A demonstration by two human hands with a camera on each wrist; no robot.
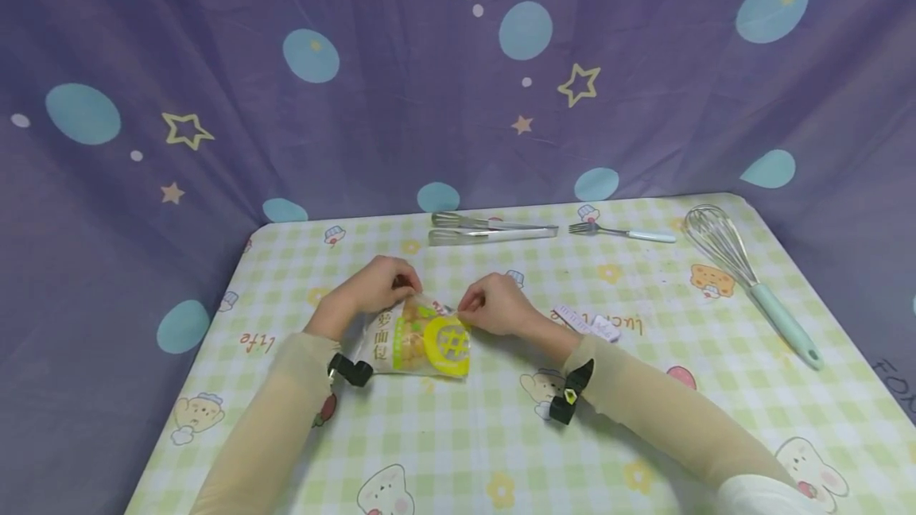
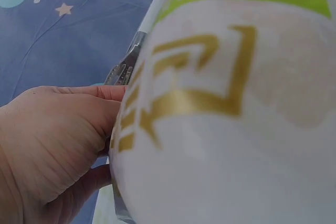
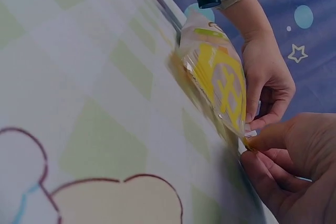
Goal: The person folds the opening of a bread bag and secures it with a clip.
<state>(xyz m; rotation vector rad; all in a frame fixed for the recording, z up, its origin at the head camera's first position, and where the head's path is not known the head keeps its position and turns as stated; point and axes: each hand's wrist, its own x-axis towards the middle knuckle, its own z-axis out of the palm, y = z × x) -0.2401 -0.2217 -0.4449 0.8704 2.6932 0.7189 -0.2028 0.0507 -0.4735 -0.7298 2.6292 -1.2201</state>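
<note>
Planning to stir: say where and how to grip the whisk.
Grip the whisk around the middle of its green handle from above and the near side, likely with the right hand once it leaves the bag. The handle is slim and angles nearer and rightward, whereas the wire head bulges wide farther back.

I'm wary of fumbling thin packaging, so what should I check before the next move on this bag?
1. Left hand pinching the top edge of the bag: ok.
2. Right hand pinching the bag near its top right corner in the head view: ok.
3. Tongs, fork and whisk apart from both hands: ok; the tongs and fork lie beyond them, the whisk off to the right.
4. Pale purple item well away from the right forearm: not ok; it lies close beside it.
5. Bag's top seal unbroken: cannot tell; fingers cover part of that edge.
</note>
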